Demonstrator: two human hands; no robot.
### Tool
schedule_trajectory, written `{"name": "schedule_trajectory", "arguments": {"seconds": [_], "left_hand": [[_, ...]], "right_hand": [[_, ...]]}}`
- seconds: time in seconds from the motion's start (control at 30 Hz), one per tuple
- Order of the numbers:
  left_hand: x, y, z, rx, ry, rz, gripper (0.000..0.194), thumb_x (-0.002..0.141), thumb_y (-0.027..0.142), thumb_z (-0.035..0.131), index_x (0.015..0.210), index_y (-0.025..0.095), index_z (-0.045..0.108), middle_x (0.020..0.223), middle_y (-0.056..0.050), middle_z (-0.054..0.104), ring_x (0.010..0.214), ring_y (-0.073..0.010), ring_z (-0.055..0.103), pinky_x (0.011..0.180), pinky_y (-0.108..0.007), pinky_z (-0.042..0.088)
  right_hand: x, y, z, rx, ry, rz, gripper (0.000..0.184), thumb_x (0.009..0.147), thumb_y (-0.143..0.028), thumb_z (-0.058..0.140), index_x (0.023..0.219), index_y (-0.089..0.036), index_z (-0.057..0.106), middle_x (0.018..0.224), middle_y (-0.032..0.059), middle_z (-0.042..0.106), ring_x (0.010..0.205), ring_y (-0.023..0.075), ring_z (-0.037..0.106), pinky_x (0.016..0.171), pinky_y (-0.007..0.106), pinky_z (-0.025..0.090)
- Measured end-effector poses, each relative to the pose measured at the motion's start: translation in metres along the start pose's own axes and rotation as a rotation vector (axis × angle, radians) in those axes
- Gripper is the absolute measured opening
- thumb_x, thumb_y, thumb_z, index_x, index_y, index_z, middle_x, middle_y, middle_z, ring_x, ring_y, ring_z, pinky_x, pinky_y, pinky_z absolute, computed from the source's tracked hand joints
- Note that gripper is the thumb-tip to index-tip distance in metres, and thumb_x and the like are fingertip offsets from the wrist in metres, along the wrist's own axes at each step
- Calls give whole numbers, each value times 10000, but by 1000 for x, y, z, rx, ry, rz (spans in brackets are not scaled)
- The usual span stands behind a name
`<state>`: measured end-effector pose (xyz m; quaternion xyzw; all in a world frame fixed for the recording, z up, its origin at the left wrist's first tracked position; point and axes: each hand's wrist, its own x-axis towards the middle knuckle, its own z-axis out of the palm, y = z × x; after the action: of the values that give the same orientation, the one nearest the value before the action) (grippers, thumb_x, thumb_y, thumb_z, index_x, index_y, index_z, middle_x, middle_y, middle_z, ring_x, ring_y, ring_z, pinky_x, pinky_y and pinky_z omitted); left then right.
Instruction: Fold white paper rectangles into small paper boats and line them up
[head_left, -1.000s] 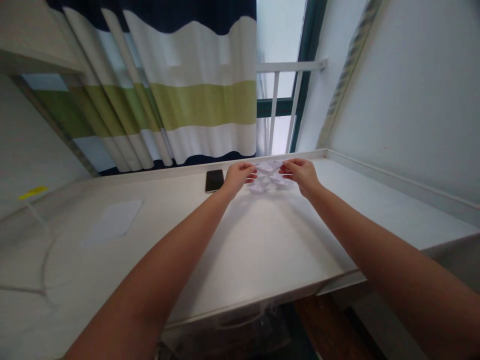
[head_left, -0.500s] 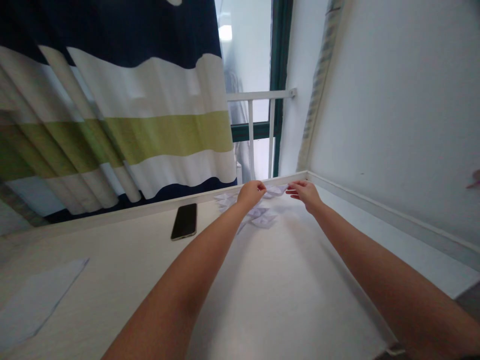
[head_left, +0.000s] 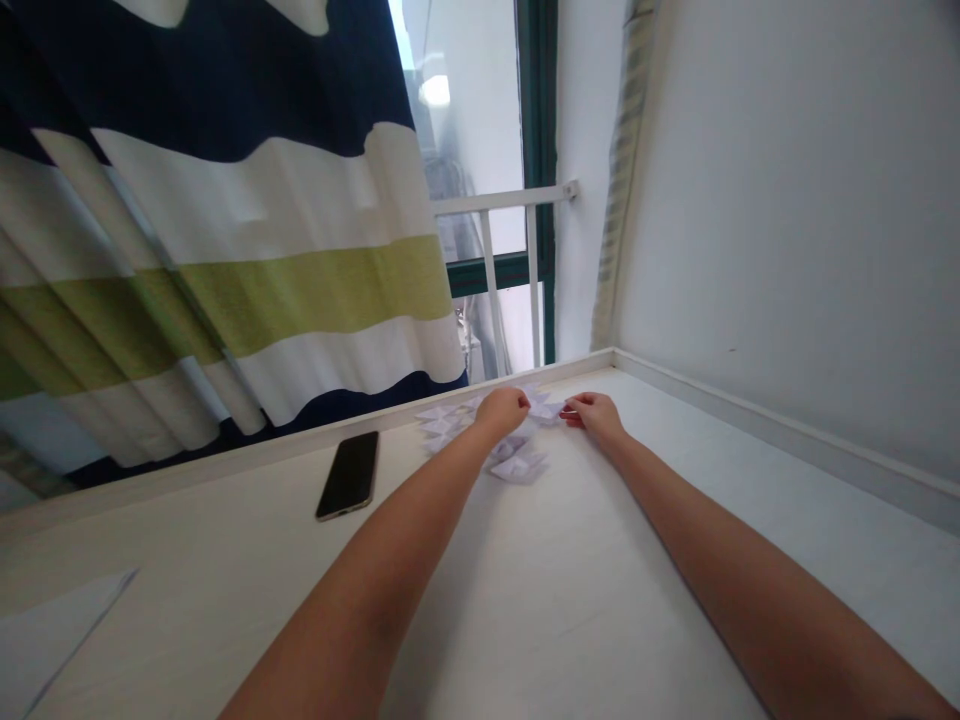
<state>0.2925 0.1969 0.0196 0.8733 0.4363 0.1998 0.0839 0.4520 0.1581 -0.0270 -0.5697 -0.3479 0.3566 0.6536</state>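
Note:
Near the back edge of the white tabletop, a small folded white paper boat (head_left: 546, 411) spans the space between my two hands. My left hand (head_left: 502, 408) is closed at its left end, fingertips pinched. At the boat's right tip, the fingers of my right hand (head_left: 592, 412) pinch it. Several more folded paper boats lie around my left hand, among them one paper boat (head_left: 519, 466) in front and a cluster of paper boats (head_left: 441, 424) to the left. My left forearm and hand hide part of the group.
A dark phone (head_left: 349, 475) lies left of the boats. White paper sheets (head_left: 56, 640) rest at the far left. Along the back and right runs a low raised rim (head_left: 750, 412). Behind it hang a striped curtain (head_left: 300, 290) and a white window railing (head_left: 506, 200); a wall stands at right.
Both hands have lowered the paper boat onto the tabletop at the back of the group. Between them the gap has narrowed. My view has turned down and right, with phone and sheets shifting left.

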Motion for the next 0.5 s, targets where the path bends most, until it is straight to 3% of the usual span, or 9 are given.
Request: {"name": "schedule_trajectory", "arguments": {"seconds": [0.5], "left_hand": [[-7, -4, 1, 28, -22, 27, 264, 696, 131, 451, 835, 199, 665, 888, -57, 656, 837, -168, 569, 770, -262, 401]], "right_hand": [[9, 11, 2, -140, 4, -78, 81, 662, -87, 544, 592, -127, 542, 485, 14, 589, 473, 115, 592, 427, 192, 477]]}}
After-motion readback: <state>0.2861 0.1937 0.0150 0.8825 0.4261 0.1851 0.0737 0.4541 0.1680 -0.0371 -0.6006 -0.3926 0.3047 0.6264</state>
